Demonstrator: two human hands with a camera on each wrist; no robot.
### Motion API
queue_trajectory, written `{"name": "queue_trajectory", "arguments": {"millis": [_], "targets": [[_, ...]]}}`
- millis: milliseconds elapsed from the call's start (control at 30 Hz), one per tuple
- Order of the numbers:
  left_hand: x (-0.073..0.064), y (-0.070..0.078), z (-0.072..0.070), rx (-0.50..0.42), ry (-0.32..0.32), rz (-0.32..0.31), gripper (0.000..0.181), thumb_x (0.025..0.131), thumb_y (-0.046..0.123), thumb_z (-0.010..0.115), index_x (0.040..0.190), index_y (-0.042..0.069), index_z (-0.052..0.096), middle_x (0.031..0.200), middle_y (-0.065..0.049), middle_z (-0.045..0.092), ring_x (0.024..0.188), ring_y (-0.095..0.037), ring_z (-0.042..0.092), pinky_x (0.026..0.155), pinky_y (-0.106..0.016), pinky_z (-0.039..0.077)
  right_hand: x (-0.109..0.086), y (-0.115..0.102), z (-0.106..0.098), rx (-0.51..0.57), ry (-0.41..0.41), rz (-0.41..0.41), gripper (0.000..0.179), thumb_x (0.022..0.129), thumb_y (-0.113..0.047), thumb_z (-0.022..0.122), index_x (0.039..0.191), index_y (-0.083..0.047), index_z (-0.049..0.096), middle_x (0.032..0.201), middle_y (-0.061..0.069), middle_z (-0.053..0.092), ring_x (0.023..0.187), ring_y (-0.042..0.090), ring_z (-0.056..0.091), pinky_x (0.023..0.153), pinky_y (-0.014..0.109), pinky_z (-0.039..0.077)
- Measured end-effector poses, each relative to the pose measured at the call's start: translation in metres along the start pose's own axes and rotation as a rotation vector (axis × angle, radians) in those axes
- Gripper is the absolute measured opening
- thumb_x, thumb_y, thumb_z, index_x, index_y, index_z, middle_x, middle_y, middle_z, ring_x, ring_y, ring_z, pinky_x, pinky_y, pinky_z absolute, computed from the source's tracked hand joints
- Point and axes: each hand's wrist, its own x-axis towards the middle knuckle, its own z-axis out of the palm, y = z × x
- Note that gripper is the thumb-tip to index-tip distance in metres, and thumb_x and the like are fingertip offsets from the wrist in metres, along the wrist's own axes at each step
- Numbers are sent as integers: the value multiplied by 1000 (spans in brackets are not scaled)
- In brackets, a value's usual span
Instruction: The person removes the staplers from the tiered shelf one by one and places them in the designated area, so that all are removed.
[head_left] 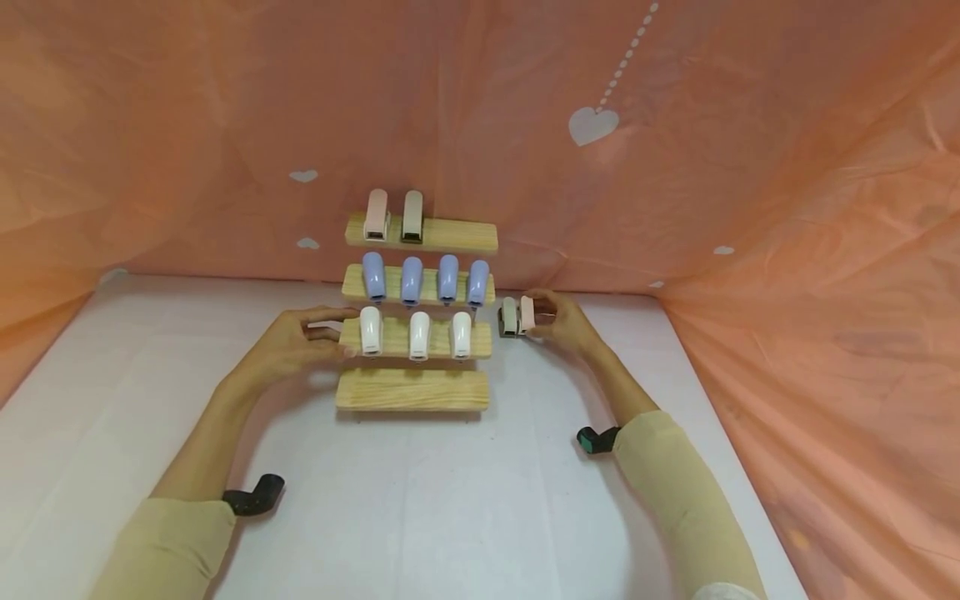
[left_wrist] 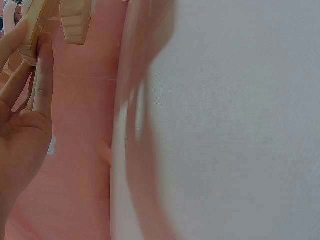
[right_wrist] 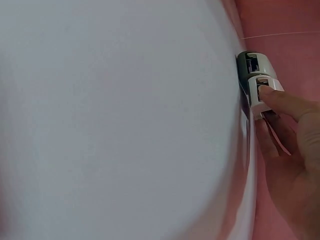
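Note:
In the head view, my left hand point(head_left: 300, 337) pinches the left end of a wooden shelf board point(head_left: 442, 340) that bears three white mini staplers point(head_left: 419, 336). The left wrist view has my thumb and fingers on either side of that board's end point(left_wrist: 34, 32). My right hand point(head_left: 562, 323) grips a small pink stapler point(head_left: 527, 315) with a white base, to the right of the tiered boards. Pressed up beside it on the white surface is a grey-green stapler point(head_left: 508, 317). In the right wrist view my thumb lies over the front slot of the pink stapler point(right_wrist: 261, 102).
The top board point(head_left: 465, 236) bears a pink stapler point(head_left: 377, 215) and a grey-green one point(head_left: 412, 215). Several lavender staplers point(head_left: 411, 279) line the second board. The lowest board point(head_left: 412, 390) is bare. Orange cloth point(head_left: 480, 108) hangs behind and at the sides.

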Motion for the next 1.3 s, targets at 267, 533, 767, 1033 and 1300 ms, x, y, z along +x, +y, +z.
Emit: {"name": "queue_trajectory", "arguments": {"millis": [267,533,767,1033,1300], "targets": [[-2,0,3,-13,-9,8,60,84,5,79,137,-4,54,103,-18,72,90,-11,70,79,-22,54,-5,7,5,-37,3,33,69,78,12,77,140,2,48,133,25,56,120,38,57,101,44,48],[-1,0,1,47,9,-49,62,82,16,83,137,3,57,100,-15,73,90,-11,69,80,-21,53,-6,-3,5,-94,34,41,72,80,3,79,144,-3,46,140,19,53,126,36,54,104,45,45],[-3,-1,0,10,-9,4,61,84,8,80,138,-3,54,99,-18,73,88,-12,70,79,-21,54,-2,-24,2,-63,116,-44,64,84,1,77,142,1,48,135,23,55,127,38,53,108,41,41],[-2,0,1,2,-1,2,60,84,9,80,137,-2,55,101,-16,73,90,-10,70,78,-21,54,0,-61,2,89,195,-227,51,87,7,71,135,11,52,132,29,56,126,42,52,108,48,41],[2,0,1,14,2,1,61,84,11,81,137,-2,55,107,-16,71,92,-10,70,78,-22,55,-10,-123,10,136,236,-363,46,88,11,67,131,17,50,130,34,55,124,46,51,108,49,40]]}}
